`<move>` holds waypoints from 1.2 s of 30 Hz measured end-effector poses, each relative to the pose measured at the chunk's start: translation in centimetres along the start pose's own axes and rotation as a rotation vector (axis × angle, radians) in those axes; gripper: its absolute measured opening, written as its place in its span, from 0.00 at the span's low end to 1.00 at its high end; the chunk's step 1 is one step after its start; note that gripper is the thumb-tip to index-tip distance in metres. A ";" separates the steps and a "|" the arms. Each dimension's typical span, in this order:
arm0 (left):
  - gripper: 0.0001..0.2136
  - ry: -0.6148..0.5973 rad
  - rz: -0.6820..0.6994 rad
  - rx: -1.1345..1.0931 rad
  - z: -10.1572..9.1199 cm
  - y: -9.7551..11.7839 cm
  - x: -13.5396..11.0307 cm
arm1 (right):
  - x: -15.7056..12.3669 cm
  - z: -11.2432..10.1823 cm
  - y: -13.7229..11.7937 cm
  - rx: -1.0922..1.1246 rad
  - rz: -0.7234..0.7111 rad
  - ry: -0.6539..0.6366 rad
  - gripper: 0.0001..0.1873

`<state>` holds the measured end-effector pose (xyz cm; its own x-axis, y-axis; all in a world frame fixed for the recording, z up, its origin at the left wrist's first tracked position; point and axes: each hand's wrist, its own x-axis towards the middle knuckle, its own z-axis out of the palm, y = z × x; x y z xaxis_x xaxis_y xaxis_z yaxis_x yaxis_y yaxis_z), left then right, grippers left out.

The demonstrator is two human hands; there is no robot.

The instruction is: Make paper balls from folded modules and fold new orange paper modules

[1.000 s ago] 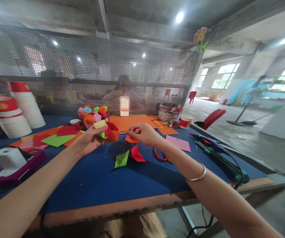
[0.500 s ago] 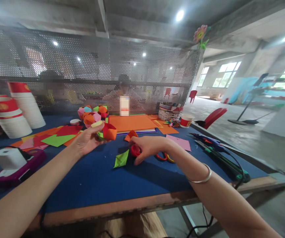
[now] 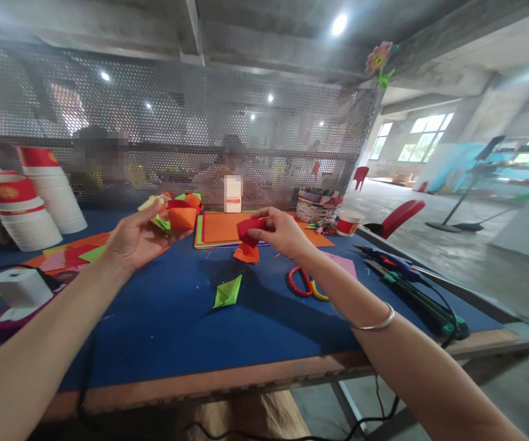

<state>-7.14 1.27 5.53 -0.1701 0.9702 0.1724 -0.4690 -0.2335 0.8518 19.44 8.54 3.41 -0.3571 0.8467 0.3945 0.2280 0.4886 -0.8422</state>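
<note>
Between the fingers of my left hand is a folded-paper piece in orange, red, green and pale yellow, raised above the table. My right hand pinches a red folded paper unit off the tabletop. Just under that unit an orange folded paper piece lies on the blue table surface. Nearer to me rests a green folded paper piece. Scissors with red and yellow handles lie beside my right forearm, which partly covers them.
Paper cups stand stacked at the left, near a white plug adapter. A phone stands behind orange paper sheets. At the right are a basket, a paper cup, a glue gun and a large green-handled tool.
My right hand has lifted the red paper unit up off the table. My left hand has drawn slightly left with the multicoloured paper piece, which has turned. The green piece stays put.
</note>
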 end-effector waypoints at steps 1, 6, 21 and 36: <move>0.06 -0.016 -0.040 0.014 0.0 -0.6 0.0 | -0.1 0.1 -0.1 0.086 0.026 -0.007 0.18; 0.10 -0.161 -0.223 0.101 1.1 -4.4 -0.8 | -0.7 0.7 -0.6 0.446 0.086 -0.150 0.23; 0.23 -0.203 -0.240 0.206 1.3 -6.2 -1.4 | -1.4 2.1 -0.6 0.628 0.266 -0.251 0.23; 0.26 -0.190 -0.205 0.279 1.3 -6.2 -1.4 | -1.7 2.7 -1.3 0.705 0.318 -0.153 0.25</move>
<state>-2.87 1.40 0.68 0.0783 0.9956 0.0514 -0.2185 -0.0331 0.9753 17.27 5.90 2.85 -0.5034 0.8600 0.0833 -0.2697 -0.0648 -0.9608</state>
